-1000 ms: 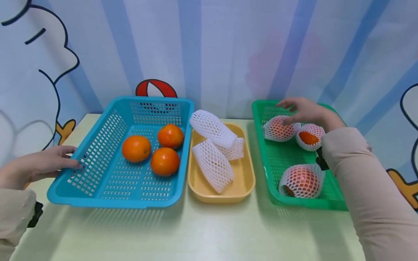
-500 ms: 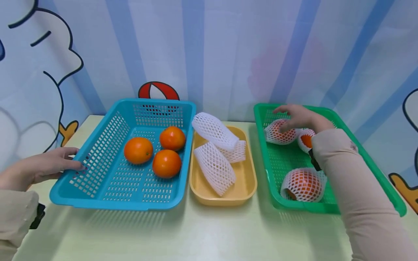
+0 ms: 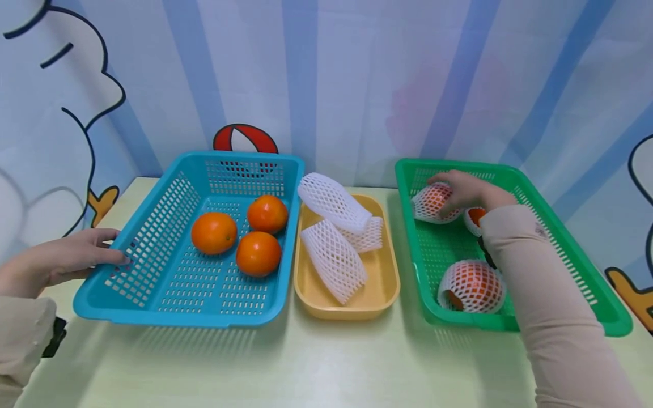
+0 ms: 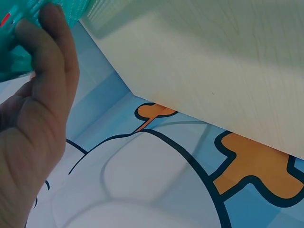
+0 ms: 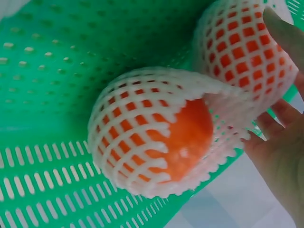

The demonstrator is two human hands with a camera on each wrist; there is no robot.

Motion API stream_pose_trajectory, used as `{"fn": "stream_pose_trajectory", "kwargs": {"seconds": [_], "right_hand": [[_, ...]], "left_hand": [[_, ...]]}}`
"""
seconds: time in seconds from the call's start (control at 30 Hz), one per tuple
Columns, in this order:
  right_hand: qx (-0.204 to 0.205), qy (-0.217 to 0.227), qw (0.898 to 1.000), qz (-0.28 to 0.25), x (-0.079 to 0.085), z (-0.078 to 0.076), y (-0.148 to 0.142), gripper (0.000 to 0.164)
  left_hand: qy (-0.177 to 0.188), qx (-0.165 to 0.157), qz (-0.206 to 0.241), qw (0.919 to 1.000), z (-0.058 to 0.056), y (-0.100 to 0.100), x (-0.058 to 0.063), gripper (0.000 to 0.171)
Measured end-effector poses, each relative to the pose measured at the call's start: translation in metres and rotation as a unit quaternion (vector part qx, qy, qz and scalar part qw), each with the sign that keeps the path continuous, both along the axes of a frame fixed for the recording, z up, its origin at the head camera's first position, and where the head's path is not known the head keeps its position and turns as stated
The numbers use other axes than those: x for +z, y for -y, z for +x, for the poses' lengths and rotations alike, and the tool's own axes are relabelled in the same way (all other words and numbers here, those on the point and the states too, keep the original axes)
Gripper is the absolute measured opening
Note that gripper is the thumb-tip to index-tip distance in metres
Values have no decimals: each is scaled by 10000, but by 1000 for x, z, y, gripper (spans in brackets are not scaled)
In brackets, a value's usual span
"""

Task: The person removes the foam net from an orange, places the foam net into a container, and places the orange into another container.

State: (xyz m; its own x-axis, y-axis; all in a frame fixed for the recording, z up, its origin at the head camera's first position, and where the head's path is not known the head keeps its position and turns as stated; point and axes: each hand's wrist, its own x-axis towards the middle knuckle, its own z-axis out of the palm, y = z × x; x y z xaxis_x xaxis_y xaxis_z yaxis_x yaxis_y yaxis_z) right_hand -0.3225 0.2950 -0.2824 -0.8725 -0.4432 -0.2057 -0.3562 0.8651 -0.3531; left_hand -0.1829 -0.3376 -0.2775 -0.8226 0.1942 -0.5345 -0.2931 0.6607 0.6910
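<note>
Nearest to me, across the pale surface [image 3: 306, 362], run my two sleeves, the left [image 3: 20, 340] and the right [image 3: 535, 289]. Front of the green basket [image 3: 433, 249], a net-wrapped fruit [image 3: 471, 286] sits low, orange showing between the mesh. Over to the other side: my left hand [image 3: 71, 255] grips the rim of the blue basket [image 3: 178, 320], fingers [image 4: 50, 57] bent at its outer edge. Inside, three bare orange fruits: the nearest [image 3: 257, 254] to the right, one [image 3: 213, 233] to its left, and the farthest [image 3: 267, 214] near the back. Between the baskets, the yellow tray [image 3: 347, 311] carries foam nets: one [image 3: 334, 260] slanting in front, another [image 3: 366, 235] partly covered behind it, a third [image 3: 334, 203] on top, stretching past the tray's left rim towards the blue basket. Farther in, a second wrapped fruit [image 5: 185, 140], bare orange at its net's gaping end, half hidden from above by my wrist. And right beside it, back left of the green basket, my right hand [image 3: 466, 190] has it: thumb and fingers [image 5: 282, 114] curled round the far wrapped fruit [image 3: 428, 203]! Beyond everything hangs the blue-striped curtain [image 3: 352, 85].
</note>
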Motion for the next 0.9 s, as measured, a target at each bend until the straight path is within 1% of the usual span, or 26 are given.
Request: {"fn": "stream_pose_trajectory", "kwargs": {"seconds": [0.17, 0.23, 0.37, 0.47, 0.6, 0.77, 0.9], "right_hand": [[0, 22, 10000, 27, -7, -2, -1, 79], [25, -24, 10000, 50, -9, -3, -1, 82], [127, -203, 9997, 82, -12, -3, 0, 89], [75, -273, 9995, 107, -13, -2, 1, 92], [1, -346, 9993, 102, -12, -2, 3, 87], [33, -419, 9991, 55, -10, -2, 3, 81], [49, -399, 9992, -34, -11, -1, -1, 78]], "left_hand": [[-32, 4, 36, 10000, 0, 2, 0, 62], [-47, 43, 35, 10000, 0, 2, 1, 63], [-66, 9, 3, 10000, 0, 2, 2, 63], [-78, -34, 6, 10000, 0, 2, 3, 63], [-79, 13, 21, 10000, -1, 1, 4, 64], [-101, 1, 13, 9999, -1, 2, 3, 64], [-37, -20, 135, 9999, -1, 3, 2, 64]]}}
